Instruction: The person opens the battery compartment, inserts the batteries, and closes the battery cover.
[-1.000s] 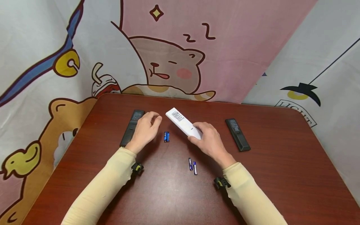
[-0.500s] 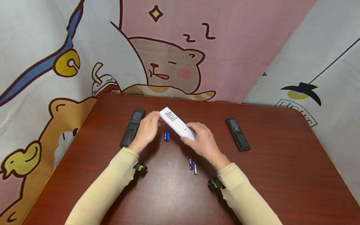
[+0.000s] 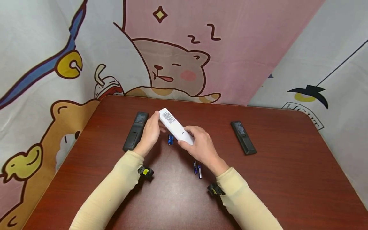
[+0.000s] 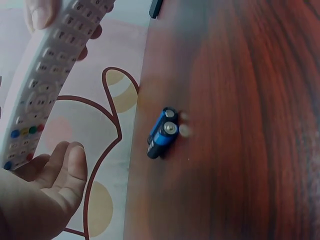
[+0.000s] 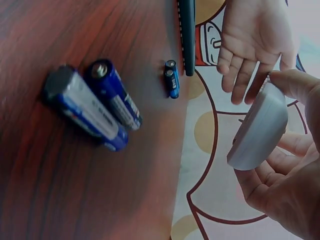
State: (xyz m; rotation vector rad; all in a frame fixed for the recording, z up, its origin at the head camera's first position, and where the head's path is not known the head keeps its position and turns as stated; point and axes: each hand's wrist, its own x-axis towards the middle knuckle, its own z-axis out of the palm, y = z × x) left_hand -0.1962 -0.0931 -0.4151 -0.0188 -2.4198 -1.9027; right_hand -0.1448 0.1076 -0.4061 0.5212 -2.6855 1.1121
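Note:
A white remote control (image 3: 176, 126) is held above the table, its printed back up in the head view. My right hand (image 3: 201, 145) grips its near end between thumb and fingers. In the left wrist view its button side (image 4: 47, 82) shows. My left hand (image 3: 150, 132) is at the far end, fingers extended and palm toward the remote; it seems to touch that end. The right wrist view shows the left palm (image 5: 255, 37) flat and the remote's end face (image 5: 262, 130). A pair of blue batteries (image 3: 171, 139) lies below the remote, and two more batteries (image 3: 197, 170) lie nearer.
One black remote (image 3: 135, 131) lies face down beside my left hand. Another black remote (image 3: 243, 137) rests to the right. The brown table (image 3: 287, 179) ends at a cartoon-printed cloth (image 3: 230, 64) behind it.
My right hand has carried the white remote leftward. My left hand has turned and straightened its fingers, meeting the remote's far end. Batteries and black remotes stay put.

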